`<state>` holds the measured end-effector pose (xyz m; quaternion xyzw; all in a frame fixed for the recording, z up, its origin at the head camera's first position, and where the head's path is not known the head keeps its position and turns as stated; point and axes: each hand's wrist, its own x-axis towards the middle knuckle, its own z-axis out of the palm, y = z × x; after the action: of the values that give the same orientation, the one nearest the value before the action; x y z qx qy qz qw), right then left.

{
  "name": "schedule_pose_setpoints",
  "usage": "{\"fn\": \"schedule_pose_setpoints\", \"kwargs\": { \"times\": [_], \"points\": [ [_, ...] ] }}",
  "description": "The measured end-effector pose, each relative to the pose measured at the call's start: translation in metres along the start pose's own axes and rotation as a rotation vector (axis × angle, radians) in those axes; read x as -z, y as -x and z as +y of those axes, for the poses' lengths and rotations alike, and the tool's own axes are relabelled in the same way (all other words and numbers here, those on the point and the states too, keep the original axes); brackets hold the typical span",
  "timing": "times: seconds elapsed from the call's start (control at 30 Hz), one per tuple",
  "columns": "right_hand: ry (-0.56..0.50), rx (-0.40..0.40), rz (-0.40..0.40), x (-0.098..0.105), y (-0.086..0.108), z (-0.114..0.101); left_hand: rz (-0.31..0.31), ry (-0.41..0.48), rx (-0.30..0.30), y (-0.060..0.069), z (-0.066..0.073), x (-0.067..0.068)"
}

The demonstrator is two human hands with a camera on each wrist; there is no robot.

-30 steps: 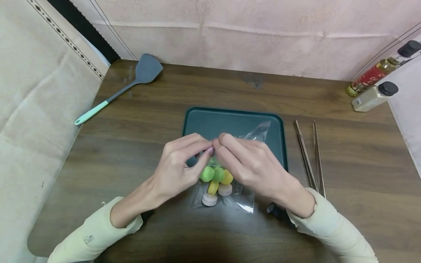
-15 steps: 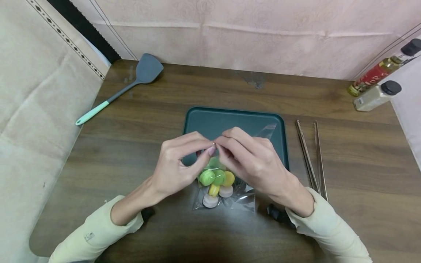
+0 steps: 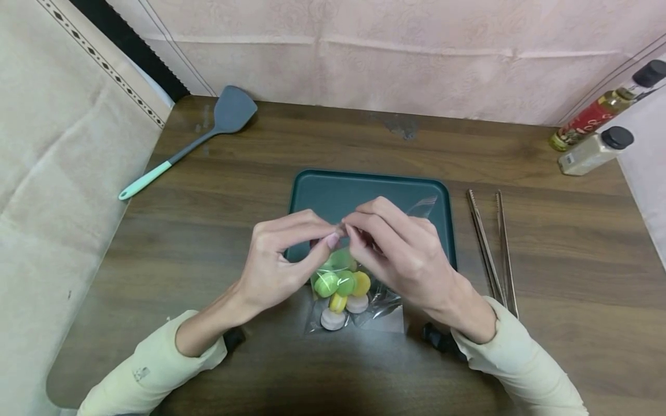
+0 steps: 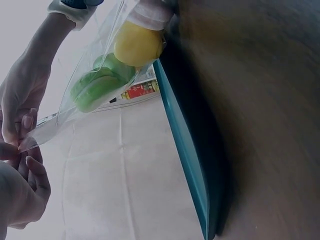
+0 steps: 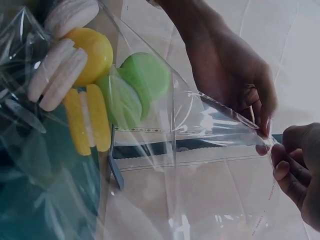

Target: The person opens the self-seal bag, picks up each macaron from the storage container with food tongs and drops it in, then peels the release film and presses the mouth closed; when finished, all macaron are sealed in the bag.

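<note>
A clear plastic bag [image 3: 387,320] hangs beneath both hands, in front of the tray. Inside sit several macarons: green [image 5: 145,80], yellow [image 5: 85,120] and pale pinkish-white [image 5: 57,75]. My left hand [image 3: 283,254] pinches the bag's top edge between thumb and forefinger. Right beside it, my right hand [image 3: 403,248] pinches the same edge, the two sets of fingertips almost meeting. In the right wrist view the film stretches from the macarons up to these fingertips. The knuckles hide part of the bag's top in the head view.
A dark teal tray [image 3: 364,177] lies behind the bag on the wooden table [image 3: 208,242]. Metal tongs [image 3: 486,248] lie to its right. At the back right stand an oil bottle [image 3: 588,124] and a black-capped jar [image 3: 593,153]. A grey spatula [image 3: 234,110] lies at the far left.
My right hand's fingertips have shifted slightly right along the bag's edge, its fingers lifting a little. The left hand stays nearly in place. The macarons have shifted slightly toward me.
</note>
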<state>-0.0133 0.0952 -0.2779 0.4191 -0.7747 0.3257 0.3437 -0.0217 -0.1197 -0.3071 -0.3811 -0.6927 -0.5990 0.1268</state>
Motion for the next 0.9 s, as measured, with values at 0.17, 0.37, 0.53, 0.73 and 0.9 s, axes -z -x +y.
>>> {"fn": "schedule_pose_setpoints", "kwargs": {
  "times": [0.17, 0.37, 0.53, 0.73, 0.9],
  "points": [
    [0.016, -0.065, 0.049, 0.003, 0.000, 0.003, 0.014, 0.032, 0.007, -0.001, 0.000, 0.001],
    [-0.018, -0.120, 0.077, 0.012, 0.001, 0.004, 0.044, 0.078, 0.056, 0.000, 0.000, 0.000],
    [-0.049, -0.197, 0.162, 0.026, 0.007, 0.008, 0.075, 0.127, 0.093, 0.005, -0.002, 0.002],
    [-0.104, -0.357, 0.260, 0.052, 0.017, 0.019, 0.092, 0.147, 0.128, 0.006, -0.006, 0.004],
    [-0.150, -0.451, 0.319, 0.071, 0.024, 0.022, 0.097, 0.155, 0.141, 0.005, -0.007, 0.003]
  ]
}}
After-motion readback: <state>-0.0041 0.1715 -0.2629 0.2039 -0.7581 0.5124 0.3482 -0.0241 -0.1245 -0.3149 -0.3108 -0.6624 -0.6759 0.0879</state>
